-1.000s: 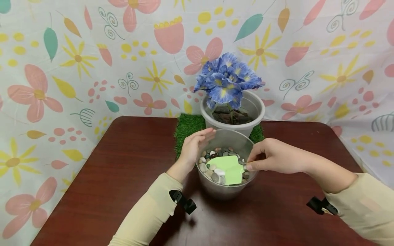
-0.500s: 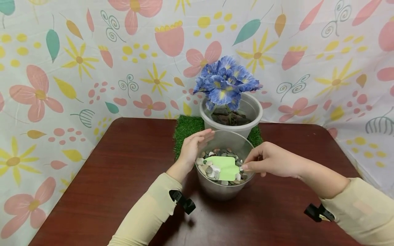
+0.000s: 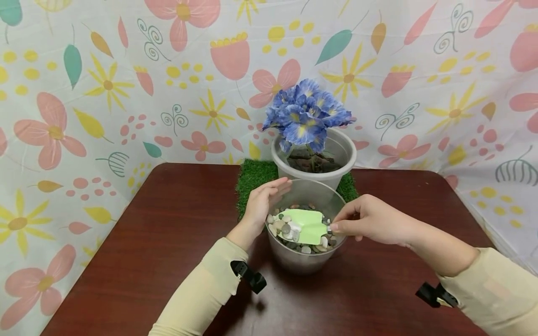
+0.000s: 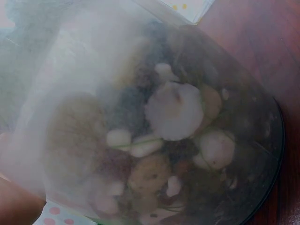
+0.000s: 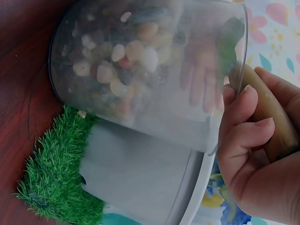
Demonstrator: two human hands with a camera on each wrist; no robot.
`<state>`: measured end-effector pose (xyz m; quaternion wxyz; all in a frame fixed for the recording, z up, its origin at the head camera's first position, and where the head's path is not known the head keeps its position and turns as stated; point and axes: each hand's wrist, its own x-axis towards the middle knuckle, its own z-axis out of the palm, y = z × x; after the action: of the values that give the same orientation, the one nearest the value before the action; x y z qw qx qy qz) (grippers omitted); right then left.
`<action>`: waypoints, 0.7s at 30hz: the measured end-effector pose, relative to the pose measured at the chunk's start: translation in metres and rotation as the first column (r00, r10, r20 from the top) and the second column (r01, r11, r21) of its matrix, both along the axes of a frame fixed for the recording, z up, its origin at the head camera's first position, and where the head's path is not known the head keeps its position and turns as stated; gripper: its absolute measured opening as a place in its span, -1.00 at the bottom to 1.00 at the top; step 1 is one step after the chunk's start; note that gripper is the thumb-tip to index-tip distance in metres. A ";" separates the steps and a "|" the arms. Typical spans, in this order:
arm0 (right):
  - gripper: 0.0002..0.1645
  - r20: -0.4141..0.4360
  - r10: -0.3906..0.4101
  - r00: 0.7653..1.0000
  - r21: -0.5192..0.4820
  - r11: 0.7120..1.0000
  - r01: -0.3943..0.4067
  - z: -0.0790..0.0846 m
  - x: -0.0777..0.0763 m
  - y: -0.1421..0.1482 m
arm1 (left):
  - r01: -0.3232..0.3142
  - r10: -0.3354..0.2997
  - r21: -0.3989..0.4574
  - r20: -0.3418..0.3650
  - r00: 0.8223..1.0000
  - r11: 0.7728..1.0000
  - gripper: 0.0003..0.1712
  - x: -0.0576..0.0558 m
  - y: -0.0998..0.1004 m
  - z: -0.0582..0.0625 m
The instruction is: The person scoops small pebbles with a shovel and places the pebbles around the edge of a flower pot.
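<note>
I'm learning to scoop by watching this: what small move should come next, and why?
Probably a gentle, level lift of the green trowel: pebbles lie over its front end and could roll off if tilted, while the right hand grips its wooden handle and the left hand rests against the translucent bucket.

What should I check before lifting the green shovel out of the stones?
1. Right hand holding the green shovel by its tan handle: ok.
2. Left hand at the side of the clear bucket: ok.
3. Some stones on the shovel: ok.
4. Shovel blade up above the bucket's rim: not ok, it is down inside.
5. Gap between bucket and flowerpot behind it: cannot tell.
</note>
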<state>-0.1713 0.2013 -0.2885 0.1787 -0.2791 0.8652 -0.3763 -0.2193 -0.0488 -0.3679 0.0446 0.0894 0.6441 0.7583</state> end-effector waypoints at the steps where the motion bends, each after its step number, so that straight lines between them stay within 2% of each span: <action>1: -0.79 -0.003 -0.011 1.000 0.004 1.000 0.011 0.001 0.000 0.000 | 0.000 0.000 0.002 0.000 1.000 1.000 -0.50 0.000 0.000 0.000; 15: -0.79 -0.056 -0.055 0.997 0.028 0.998 0.056 0.005 0.002 0.005 | -0.014 0.014 0.001 -0.006 1.000 1.000 -0.50 0.000 0.001 0.000; 21: -0.80 -0.050 -0.086 0.995 0.008 0.996 0.086 0.009 0.004 0.009 | -0.008 0.007 0.043 0.009 1.000 0.999 -0.50 -0.001 0.001 -0.001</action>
<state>-0.1670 0.2104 -0.2793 0.1422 -0.2499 0.8824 -0.3723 -0.2205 -0.0475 -0.3687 0.0427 0.0847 0.6276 0.7727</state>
